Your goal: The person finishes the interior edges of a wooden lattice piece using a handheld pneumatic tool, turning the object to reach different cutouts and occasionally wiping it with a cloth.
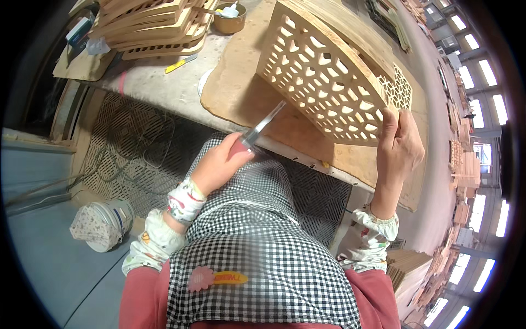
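My left hand (216,167) is closed round the reddish handle of a chisel (263,125), whose metal blade points up and right. The blade's tip is close to the lower edge of a pale wooden panel (323,77) pierced with many angular holes; I cannot tell whether they touch. At the panel's right corner, my right hand (402,140) grips its edge, thumb on the near face. The panel stands tilted on a brown board (235,98) on the workbench. Behind it, more wood (402,88) with a honeycomb cut-out shows in part.
Stacked wooden frames (156,27) lie at the bench's far left, beside a brown bowl (230,21) and a yellow cutter knife (181,63). A white bucket (104,222) stands on the floor at left, near loose cables (118,151). Stacked boards (408,268) are at lower right.
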Demonstrator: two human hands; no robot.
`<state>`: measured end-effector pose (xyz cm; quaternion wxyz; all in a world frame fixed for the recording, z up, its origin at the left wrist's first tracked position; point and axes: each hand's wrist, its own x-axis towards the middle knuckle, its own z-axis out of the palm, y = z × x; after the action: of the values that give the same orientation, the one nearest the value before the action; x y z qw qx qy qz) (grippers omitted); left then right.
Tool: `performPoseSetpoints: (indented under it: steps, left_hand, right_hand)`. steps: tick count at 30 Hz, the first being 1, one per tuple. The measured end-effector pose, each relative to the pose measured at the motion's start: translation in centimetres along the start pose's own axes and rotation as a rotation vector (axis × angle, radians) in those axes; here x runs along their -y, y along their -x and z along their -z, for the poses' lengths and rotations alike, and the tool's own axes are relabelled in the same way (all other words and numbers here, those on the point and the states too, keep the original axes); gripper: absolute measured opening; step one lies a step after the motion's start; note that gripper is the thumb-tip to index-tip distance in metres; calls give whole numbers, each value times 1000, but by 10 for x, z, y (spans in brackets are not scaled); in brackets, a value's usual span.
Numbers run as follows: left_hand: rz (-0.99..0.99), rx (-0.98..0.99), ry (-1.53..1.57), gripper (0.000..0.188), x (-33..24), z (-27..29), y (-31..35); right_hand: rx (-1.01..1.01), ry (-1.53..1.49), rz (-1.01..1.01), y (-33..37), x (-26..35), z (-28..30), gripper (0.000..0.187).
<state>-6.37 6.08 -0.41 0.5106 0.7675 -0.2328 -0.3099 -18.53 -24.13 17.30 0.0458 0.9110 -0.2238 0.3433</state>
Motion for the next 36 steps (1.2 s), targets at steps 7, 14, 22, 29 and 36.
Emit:
performPoseSetpoints:
  steps: [7,14,22,29,36]
  left_hand:
    - [-74,-34,-47,66,-19,-14,-53]
    - [-3,-1,38,59,-27,-24,-85]
    - [57,61,47,54,-22,-31,-107]
    - [-23,99,196,52,-23,-16,-15]
    - [-199,131,101,57,-97,2,21]
  right_hand:
    - [-88,36,27,-5,-3,-5,55]
    - [-50,-27,49,-2,-8,-3,54]
    - [-99,61,63,-4,3,0,53]
    - [-88,78,31,2,12,-1,46]
    - [-47,102,45,14,21,7,44]
